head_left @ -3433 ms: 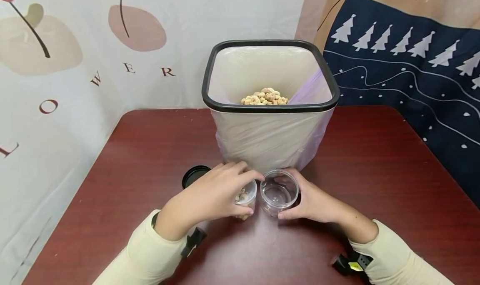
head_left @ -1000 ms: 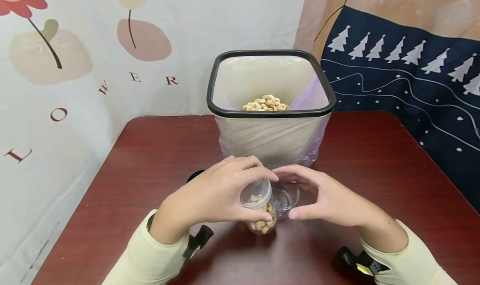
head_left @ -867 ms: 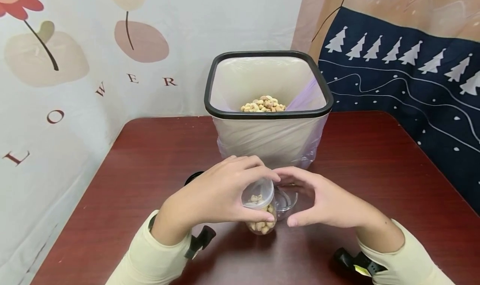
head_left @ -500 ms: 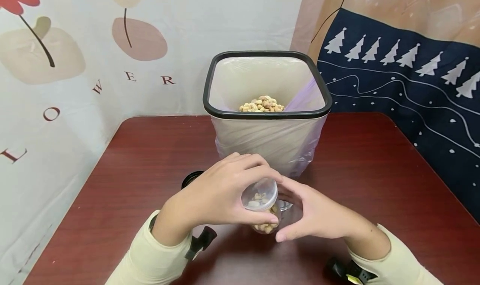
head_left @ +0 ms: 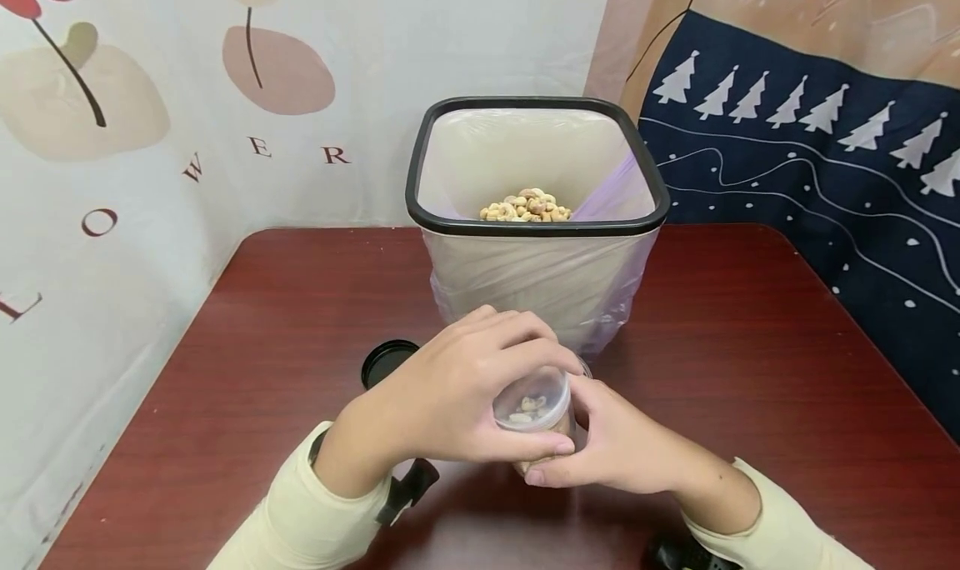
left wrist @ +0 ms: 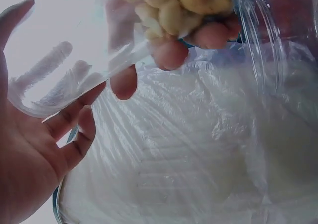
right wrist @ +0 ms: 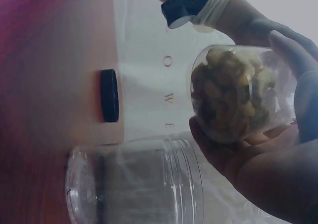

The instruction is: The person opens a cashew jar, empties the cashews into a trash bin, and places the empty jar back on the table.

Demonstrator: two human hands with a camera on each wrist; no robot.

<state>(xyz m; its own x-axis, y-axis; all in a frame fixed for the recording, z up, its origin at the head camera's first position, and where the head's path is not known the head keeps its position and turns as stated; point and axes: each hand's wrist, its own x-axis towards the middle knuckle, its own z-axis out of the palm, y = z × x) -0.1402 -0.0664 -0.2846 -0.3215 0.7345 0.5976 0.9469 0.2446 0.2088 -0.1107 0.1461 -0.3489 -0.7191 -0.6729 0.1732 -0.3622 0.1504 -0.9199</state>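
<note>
Cashew jar [right wrist: 223, 92]: held up off the red-brown worktop [head_left: 315, 287] between two hands, nuts showing through its clear wall, pale translucent top facing upward
Left hand [head_left: 480, 387]: fingers and thumb curled round the upper part of the jar
Right hand [head_left: 615, 441]: fingers and thumb clamped on the jar's lower part
Second jar [right wrist: 134, 179]: clear, upright on the worktop; mostly hidden in the head view, it appears to stand just beyond the right hand
Black lid [head_left: 386, 362]: flat on the worktop, partly behind the left hand
Bin [head_left: 536, 278]: black-rimmed, plastic-lined, behind the hands, a heap of cashews [head_left: 527, 207] inside
Backdrop: navy cloth [head_left: 750, 157] with white trees at right
</note>
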